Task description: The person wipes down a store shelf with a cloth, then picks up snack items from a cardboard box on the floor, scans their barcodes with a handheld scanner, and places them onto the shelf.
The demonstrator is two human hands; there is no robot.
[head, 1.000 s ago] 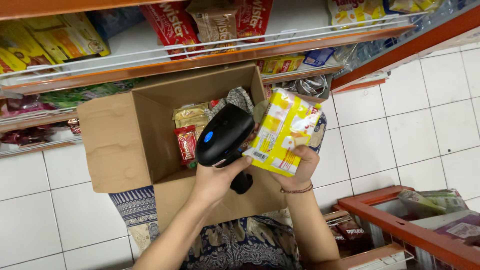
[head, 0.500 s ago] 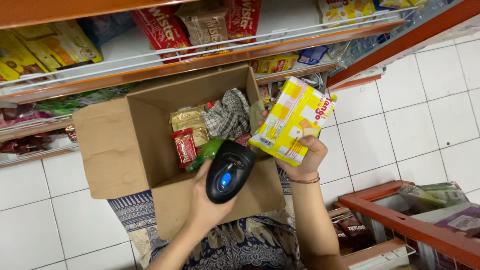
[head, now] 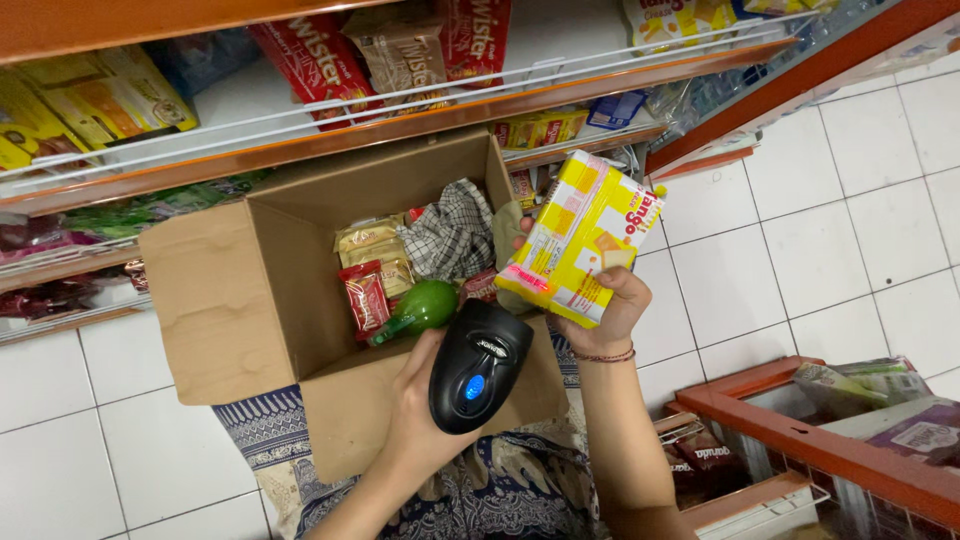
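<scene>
My left hand (head: pixel 420 420) is closest to me, fingers wrapped shut around a black handheld scanner (head: pixel 478 365), its blue light glowing, its nose tipped up toward the pack; just beyond and to the right, my right hand (head: pixel 605 310) grips a yellow snack pack (head: pixel 580 238) from below, fingers curled around its lower edge, holding it tilted above the near right corner of the box; a pink-red glow sits on the pack's lower face, so I judge the beam lands there; to scan well I should hold the pack steady and flat to the beam; below both hands an open cardboard box (head: pixel 215 300) rests on my lap, holding small packets, a green bottle (head: pixel 420 308) and a checked cloth (head: pixel 450 235); farthest off, orange-edged shelves (head: pixel 400 120) carry more packaged snacks.
</scene>
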